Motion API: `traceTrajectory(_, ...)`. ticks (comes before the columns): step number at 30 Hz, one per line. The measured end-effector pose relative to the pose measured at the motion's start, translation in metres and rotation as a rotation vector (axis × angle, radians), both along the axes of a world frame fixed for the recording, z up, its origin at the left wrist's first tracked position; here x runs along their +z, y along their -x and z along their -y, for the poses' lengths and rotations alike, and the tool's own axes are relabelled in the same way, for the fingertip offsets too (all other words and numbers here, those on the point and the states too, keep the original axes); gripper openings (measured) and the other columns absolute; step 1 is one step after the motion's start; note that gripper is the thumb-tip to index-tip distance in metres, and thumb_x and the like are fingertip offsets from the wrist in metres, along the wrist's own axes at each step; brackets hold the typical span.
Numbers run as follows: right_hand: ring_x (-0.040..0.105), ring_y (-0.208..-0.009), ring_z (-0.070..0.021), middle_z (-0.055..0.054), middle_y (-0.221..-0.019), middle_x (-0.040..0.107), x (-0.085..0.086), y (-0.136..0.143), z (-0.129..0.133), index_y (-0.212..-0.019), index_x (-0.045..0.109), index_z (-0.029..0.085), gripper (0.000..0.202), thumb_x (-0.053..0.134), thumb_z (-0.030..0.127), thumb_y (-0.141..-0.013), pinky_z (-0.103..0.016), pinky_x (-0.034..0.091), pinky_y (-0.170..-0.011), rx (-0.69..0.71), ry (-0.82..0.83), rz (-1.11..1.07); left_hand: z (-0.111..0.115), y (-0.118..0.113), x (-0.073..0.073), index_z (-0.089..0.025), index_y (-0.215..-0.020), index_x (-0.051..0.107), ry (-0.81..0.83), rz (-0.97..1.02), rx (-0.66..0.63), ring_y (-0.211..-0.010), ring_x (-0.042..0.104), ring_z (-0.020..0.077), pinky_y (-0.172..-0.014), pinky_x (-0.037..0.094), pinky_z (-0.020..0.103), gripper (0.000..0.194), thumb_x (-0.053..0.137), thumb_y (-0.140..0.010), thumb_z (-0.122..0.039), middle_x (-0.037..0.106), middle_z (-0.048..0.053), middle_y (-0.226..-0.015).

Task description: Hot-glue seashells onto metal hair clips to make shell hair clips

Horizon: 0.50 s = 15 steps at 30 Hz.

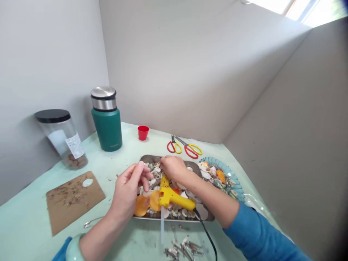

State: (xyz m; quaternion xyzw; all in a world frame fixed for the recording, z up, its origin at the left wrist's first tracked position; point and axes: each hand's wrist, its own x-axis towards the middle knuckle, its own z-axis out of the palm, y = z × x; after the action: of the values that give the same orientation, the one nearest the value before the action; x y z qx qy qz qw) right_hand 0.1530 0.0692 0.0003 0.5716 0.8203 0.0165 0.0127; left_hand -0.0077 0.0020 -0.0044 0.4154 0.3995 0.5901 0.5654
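A metal tray (pixel 208 214) full of shells stands in the middle of the table. Across it lies a yellow glue gun (pixel 176 198) with a clear glue stick in its back. My left hand (pixel 133 181) hovers over the tray's left side, thumb and forefinger pressed together; whatever they pinch is too small to name. At the tray's far side my right hand (pixel 172 167) reaches down among the shells with its fingers bent together, their tips partly hidden. Two orange shells (pixel 141 206) rest near the tray's front left corner.
A blue glass plate (pixel 236 181) of shells is right of the tray. Scissors (pixel 191 150) and a red cup (pixel 143 133) lie behind. Leftward are a green flask (pixel 107 127), a jar (pixel 63 141) and a brown board (pixel 73 199). Metal clips (pixel 183 250) and a black cord (pixel 208 233) are in front.
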Motion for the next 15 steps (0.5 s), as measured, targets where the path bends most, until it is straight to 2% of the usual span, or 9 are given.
traceTrajectory(9, 0.061, -0.092, -0.0194, -0.008, -0.1, 0.067, -0.0086, -0.0044, -0.0027, -0.099, 0.063, 0.019, 0.023, 0.05, 0.016, -0.081, -0.024, 0.04, -0.071, -0.016, 0.065, -0.058, -0.0002, 0.0016, -0.0016, -0.015, -0.075, 0.059, -0.009, -0.014, -0.003, -0.041, 0.049, 0.0056, -0.047, 0.037, 0.02, 0.027, 0.053, -0.084, -0.04, 0.063, -0.001, -0.065)
traceTrajectory(13, 0.062, -0.087, -0.0229, -0.012, -0.094, 0.069, -0.0082, -0.0013, -0.0036, -0.09, 0.067, 0.017, 0.019, 0.051, 0.018, -0.08, -0.027, 0.04, -0.067, -0.034, 0.096, -0.087, 0.0004, 0.001, -0.0019, -0.015, -0.076, 0.059, -0.017, -0.012, -0.006, -0.041, 0.049, 0.0057, -0.047, 0.037, 0.02, 0.027, 0.053, -0.084, -0.04, 0.063, -0.001, -0.065)
traceTrajectory(15, 0.063, -0.082, -0.0226, -0.011, -0.089, 0.07, -0.0058, -0.0007, -0.0046, -0.086, 0.067, 0.018, 0.017, 0.052, 0.02, -0.079, -0.027, 0.04, -0.065, -0.037, 0.107, -0.124, 0.0005, 0.0006, -0.0017, -0.015, -0.076, 0.059, -0.017, -0.009, -0.008, -0.041, 0.049, 0.0057, -0.047, 0.037, 0.02, 0.027, 0.053, -0.084, -0.04, 0.063, -0.001, -0.065)
